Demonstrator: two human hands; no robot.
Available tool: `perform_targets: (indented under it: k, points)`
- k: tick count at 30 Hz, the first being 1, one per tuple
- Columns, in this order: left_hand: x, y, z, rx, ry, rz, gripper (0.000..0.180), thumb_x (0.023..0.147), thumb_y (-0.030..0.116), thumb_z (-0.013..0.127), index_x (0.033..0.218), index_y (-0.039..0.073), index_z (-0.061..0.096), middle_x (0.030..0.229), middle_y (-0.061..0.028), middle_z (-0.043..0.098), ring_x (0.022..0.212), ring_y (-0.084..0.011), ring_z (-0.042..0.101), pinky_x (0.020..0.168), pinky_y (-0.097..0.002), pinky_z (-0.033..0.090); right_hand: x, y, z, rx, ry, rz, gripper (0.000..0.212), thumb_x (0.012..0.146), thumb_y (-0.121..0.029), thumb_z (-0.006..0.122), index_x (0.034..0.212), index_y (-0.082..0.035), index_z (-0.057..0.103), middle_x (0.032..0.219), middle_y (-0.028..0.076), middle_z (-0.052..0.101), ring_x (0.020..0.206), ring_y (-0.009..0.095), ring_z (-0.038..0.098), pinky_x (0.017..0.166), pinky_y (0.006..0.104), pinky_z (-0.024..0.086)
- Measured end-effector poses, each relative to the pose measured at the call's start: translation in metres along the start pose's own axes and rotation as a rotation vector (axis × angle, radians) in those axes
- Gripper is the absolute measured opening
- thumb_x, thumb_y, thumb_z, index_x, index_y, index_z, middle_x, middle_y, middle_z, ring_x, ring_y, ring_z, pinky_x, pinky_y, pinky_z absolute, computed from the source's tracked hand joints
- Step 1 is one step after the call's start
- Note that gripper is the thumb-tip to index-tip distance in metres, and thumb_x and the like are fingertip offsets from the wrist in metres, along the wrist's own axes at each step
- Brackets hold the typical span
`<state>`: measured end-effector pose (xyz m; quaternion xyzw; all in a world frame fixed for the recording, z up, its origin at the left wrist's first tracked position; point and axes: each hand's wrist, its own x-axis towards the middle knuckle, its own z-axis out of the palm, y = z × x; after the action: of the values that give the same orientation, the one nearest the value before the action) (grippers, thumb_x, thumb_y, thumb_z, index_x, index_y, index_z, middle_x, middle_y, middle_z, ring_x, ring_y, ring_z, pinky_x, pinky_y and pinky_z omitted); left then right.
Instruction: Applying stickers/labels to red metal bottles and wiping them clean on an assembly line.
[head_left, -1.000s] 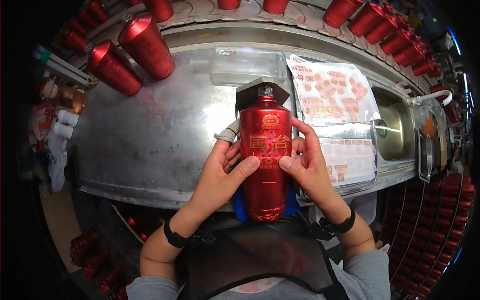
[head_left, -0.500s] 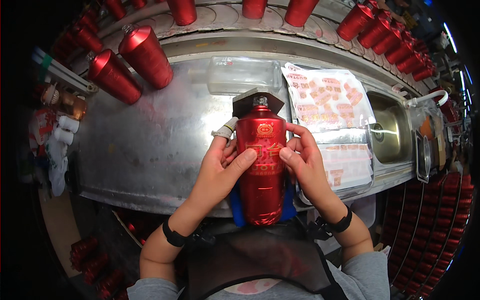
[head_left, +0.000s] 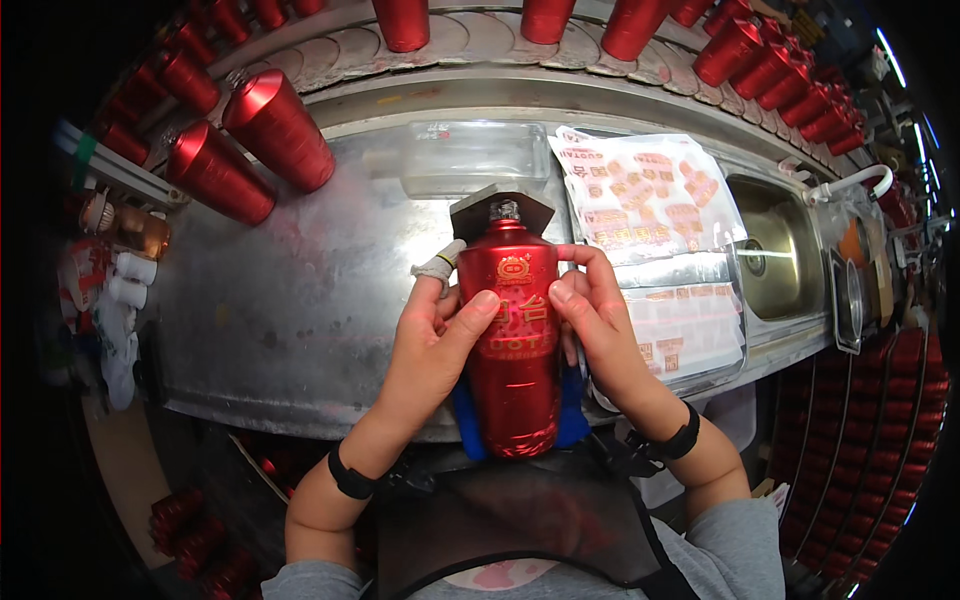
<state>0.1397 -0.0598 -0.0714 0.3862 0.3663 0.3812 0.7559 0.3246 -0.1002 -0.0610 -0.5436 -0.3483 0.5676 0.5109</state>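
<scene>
A glossy red bottle (head_left: 512, 375) with gold lettering lies tilted at the table's near edge, its neck pointing away from me and its base toward my body. Blue cloth (head_left: 573, 412) shows under its lower part, and a dark angular rest (head_left: 535, 212) stands behind the neck. My left hand (head_left: 437, 335) grips the bottle's left side, thumb on the gold lettering; a finger wears a whitish cover. On the right side, my right hand (head_left: 595, 320) holds it too, thumb on the front and index finger along the shoulder. The other fingers are partly hidden behind the bottle.
Two red bottles (head_left: 278, 130) stand on the metal table (head_left: 290, 300) at left. A clear tray (head_left: 475, 175) lies behind my bottle. Printed transfer sheets (head_left: 650, 200) lie right, beside a sink (head_left: 770, 245) with a white tap. A conveyor (head_left: 470, 40) carries more bottles along the back.
Both hands keep their hold on the bottle, with thumbs pressed at the lettering. The view has shifted slightly, and the bottles on the conveyor have moved right.
</scene>
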Motion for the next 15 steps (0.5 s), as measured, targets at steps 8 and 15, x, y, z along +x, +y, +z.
perform_targets:
  k: [8, 15]
  points:
    - [0.002, 0.003, 0.005, 0.047, 0.004, -0.008, 0.072, 0.094, 0.018, 0.067, 0.149, -0.001, 0.025, 0.129, -0.0176, 0.057, 0.115, -0.0186, 0.059, 0.098, -0.0322, 0.048, -0.001, 0.007, -0.006, 0.005, -0.051, -0.017, 0.04, 0.098, -0.015, 0.058, 0.133, -0.007, 0.041, 0.08, -0.004, 0.05, 0.07, 0.002, 0.046, 0.063, 0.018, 0.038]
    - [0.003, 0.009, 0.017, 0.245, 0.08, 0.091, 0.079, 0.089, 0.017, 0.073, 0.149, -0.001, 0.026, 0.127, -0.0195, 0.058, 0.114, -0.0215, 0.059, 0.097, -0.0329, 0.049, 0.0, 0.005, -0.011, 0.086, -0.081, 0.046, 0.041, 0.098, -0.013, 0.059, 0.133, -0.006, 0.04, 0.081, -0.003, 0.051, 0.07, 0.002, 0.045, 0.065, 0.0177, 0.038]
